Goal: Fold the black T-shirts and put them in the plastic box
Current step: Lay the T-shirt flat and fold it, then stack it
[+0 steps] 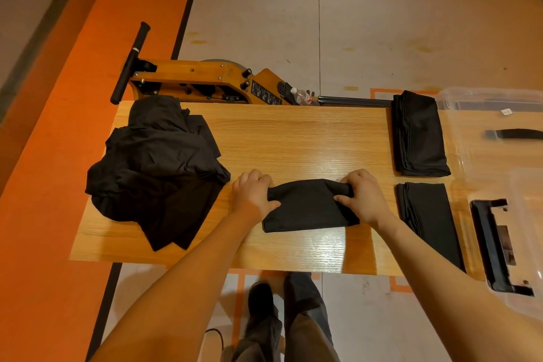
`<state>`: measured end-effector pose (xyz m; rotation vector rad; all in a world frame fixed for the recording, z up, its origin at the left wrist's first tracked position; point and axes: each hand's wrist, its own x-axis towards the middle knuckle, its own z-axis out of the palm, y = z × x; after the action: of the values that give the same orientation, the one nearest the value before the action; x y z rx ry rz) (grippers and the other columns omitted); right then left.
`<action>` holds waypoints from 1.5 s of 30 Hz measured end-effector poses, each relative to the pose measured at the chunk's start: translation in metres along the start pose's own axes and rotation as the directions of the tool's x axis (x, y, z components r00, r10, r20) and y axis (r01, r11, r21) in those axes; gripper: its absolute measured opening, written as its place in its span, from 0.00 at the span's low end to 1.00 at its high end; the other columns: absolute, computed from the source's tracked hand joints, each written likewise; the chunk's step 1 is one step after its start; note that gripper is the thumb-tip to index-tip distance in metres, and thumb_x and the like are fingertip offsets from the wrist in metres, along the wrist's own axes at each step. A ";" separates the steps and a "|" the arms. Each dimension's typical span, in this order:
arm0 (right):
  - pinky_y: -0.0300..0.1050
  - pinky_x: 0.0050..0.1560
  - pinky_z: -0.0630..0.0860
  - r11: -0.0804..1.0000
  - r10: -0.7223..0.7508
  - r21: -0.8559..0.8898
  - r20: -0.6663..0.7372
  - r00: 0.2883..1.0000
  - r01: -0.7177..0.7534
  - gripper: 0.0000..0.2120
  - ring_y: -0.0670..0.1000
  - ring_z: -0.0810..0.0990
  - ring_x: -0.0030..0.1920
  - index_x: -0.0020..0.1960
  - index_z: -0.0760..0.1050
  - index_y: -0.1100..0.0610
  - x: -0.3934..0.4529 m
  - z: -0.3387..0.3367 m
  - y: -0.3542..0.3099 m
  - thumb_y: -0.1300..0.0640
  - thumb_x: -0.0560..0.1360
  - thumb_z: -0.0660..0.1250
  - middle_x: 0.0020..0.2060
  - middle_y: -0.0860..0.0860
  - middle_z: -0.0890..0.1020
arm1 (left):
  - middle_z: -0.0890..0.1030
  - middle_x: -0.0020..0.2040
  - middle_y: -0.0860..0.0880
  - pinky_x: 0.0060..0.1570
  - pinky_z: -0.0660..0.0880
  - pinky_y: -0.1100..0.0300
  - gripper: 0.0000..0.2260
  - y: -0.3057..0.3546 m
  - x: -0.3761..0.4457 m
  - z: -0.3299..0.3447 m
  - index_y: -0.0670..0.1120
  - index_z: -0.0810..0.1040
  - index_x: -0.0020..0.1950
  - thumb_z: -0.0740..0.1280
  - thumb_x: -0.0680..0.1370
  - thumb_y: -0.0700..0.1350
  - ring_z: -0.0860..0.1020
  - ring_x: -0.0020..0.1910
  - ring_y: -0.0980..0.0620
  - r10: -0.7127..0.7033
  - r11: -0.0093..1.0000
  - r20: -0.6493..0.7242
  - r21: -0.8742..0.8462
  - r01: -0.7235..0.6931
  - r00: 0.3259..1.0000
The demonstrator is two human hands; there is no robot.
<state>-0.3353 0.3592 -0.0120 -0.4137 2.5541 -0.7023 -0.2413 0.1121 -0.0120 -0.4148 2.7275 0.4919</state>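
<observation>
Both hands grip a folded black T-shirt (308,205) near the desk's (293,138) front edge: left hand (254,195) curled on its left end, right hand (363,197) pinching its right end. An unfolded heap (155,167) covers the left edge; two folded shirts (418,134) (427,214) lie by the clear plastic box (499,103) at the right edge. The label on the wooden machine (205,79) behind the desk is unreadable.

plastic box (484,103): cut by right edge | bottle (301,96) label: unreadable

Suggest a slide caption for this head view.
Both hands, left and right, grip a folded black T-shirt on the wooden table.
</observation>
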 end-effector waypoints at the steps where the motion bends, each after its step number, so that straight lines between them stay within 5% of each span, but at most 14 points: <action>1: 0.42 0.50 0.67 0.999 0.014 0.053 -0.005 1.000 -0.014 0.10 0.51 0.73 0.53 0.49 0.76 0.54 -0.001 0.000 -0.001 0.57 0.71 0.75 0.51 0.50 0.74 | 0.72 0.58 0.51 0.54 0.61 0.57 0.18 0.000 -0.001 0.000 0.50 0.73 0.59 0.71 0.74 0.56 0.68 0.60 0.48 -0.007 1.000 0.002 -0.025 0.007 1.000; 10: 0.47 0.42 0.79 0.928 0.148 0.352 -0.052 0.988 -0.120 0.17 0.51 0.80 0.44 0.55 0.66 0.53 -0.021 -0.003 0.001 0.64 0.74 0.71 0.45 0.52 0.80 | 0.74 0.52 0.48 0.53 0.70 0.54 0.24 -0.004 -0.016 0.011 0.45 0.67 0.63 0.73 0.73 0.49 0.73 0.53 0.47 -0.139 0.937 -0.043 -0.328 0.118 0.989; 15: 0.52 0.50 0.78 0.902 0.090 0.430 -0.112 0.990 -0.034 0.13 0.56 0.80 0.44 0.38 0.72 0.55 -0.028 0.003 0.007 0.69 0.75 0.67 0.39 0.54 0.80 | 0.71 0.41 0.49 0.40 0.67 0.54 0.15 -0.002 -0.025 0.021 0.46 0.65 0.45 0.72 0.73 0.40 0.71 0.41 0.46 -0.124 0.916 -0.147 -0.398 0.056 0.981; 19: 0.39 0.50 0.73 0.938 0.024 0.348 -0.081 0.996 0.005 0.13 0.48 0.79 0.49 0.44 0.82 0.52 -0.032 0.008 0.010 0.68 0.77 0.65 0.44 0.47 0.81 | 0.69 0.34 0.51 0.35 0.64 0.51 0.17 -0.005 -0.026 0.030 0.50 0.63 0.35 0.63 0.69 0.29 0.68 0.36 0.47 -0.068 0.917 -0.268 -0.397 -0.046 0.961; 21: 0.36 0.50 0.71 0.948 0.017 0.318 -0.046 0.999 -0.002 0.13 0.49 0.78 0.50 0.46 0.82 0.52 -0.033 0.008 0.012 0.68 0.77 0.65 0.45 0.45 0.79 | 0.71 0.37 0.55 0.40 0.65 0.54 0.20 -0.006 -0.025 0.033 0.55 0.68 0.33 0.61 0.70 0.28 0.69 0.41 0.51 -0.065 0.895 -0.241 -0.443 -0.050 0.968; 23: 0.38 0.51 0.70 0.959 0.024 0.283 -0.002 1.000 -0.023 0.12 0.49 0.76 0.50 0.49 0.82 0.52 -0.033 0.006 0.013 0.67 0.76 0.67 0.46 0.44 0.76 | 0.75 0.50 0.53 0.54 0.64 0.58 0.14 -0.003 -0.026 0.030 0.53 0.80 0.44 0.63 0.76 0.34 0.69 0.53 0.53 -0.068 0.894 -0.120 -0.449 0.007 0.990; 27: 0.37 0.52 0.65 0.988 0.012 0.155 0.038 0.999 -0.018 0.15 0.47 0.72 0.53 0.58 0.81 0.54 -0.034 0.001 0.009 0.65 0.73 0.71 0.51 0.47 0.75 | 0.69 0.65 0.49 0.64 0.57 0.56 0.14 0.000 -0.027 0.023 0.55 0.76 0.61 0.70 0.76 0.49 0.63 0.68 0.48 -0.060 0.935 0.062 -0.345 0.077 0.996; 34: 0.30 0.47 0.65 0.988 -0.029 0.151 -0.024 0.999 0.032 0.15 0.46 0.73 0.49 0.59 0.79 0.53 -0.036 -0.003 0.000 0.63 0.74 0.72 0.50 0.49 0.73 | 0.68 0.66 0.49 0.66 0.61 0.53 0.28 0.011 -0.026 0.019 0.56 0.66 0.69 0.74 0.72 0.49 0.64 0.68 0.46 -0.064 0.973 0.085 -0.216 0.081 0.994; 45: 0.28 0.44 0.66 0.988 0.010 0.151 -0.002 1.000 -0.009 0.16 0.42 0.72 0.45 0.62 0.78 0.53 -0.051 -0.003 0.005 0.63 0.76 0.69 0.54 0.50 0.74 | 0.72 0.63 0.51 0.59 0.62 0.52 0.20 0.012 -0.031 0.019 0.56 0.68 0.64 0.70 0.74 0.50 0.68 0.65 0.46 -0.013 0.990 0.088 -0.139 0.025 0.996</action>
<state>-0.2941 0.3841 0.0052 -0.3500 2.4822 -0.8862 -0.2121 0.1371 -0.0141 -0.4433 2.6117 0.6830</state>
